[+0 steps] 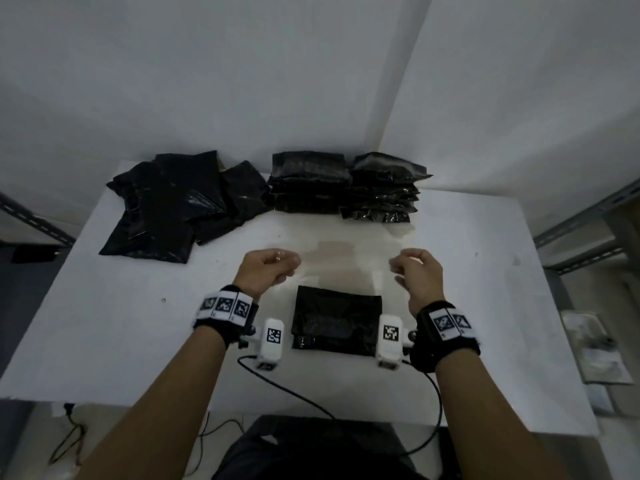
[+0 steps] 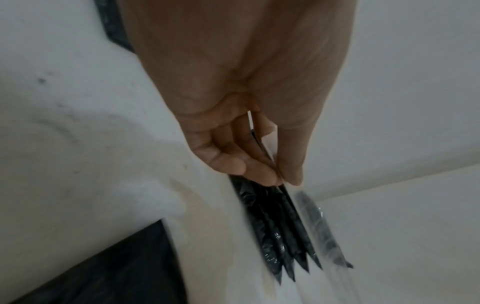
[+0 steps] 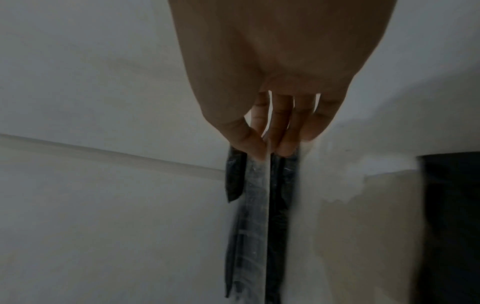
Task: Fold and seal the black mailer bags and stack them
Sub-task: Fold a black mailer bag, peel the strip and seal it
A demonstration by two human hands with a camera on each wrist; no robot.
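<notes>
A folded black mailer bag (image 1: 336,320) lies flat on the white table (image 1: 467,289), near me and between my wrists. Both hands hover above the table just beyond it. A thin clear strip (image 1: 346,261) stretches between them, faint in the head view. My left hand (image 1: 287,265) pinches one end between thumb and fingertips (image 2: 275,179), and the strip (image 2: 317,222) runs away from them. My right hand (image 1: 398,268) pinches the other end, thumb against fingers (image 3: 254,148), with the strip (image 3: 255,205) hanging taut past them.
Two stacks of folded black bags (image 1: 310,181) (image 1: 384,188) stand at the back by the wall. A loose pile of black bags (image 1: 166,206) sprawls at the back left. Metal shelving (image 1: 588,230) flanks the table on the right. Cables (image 1: 294,393) trail off the front edge.
</notes>
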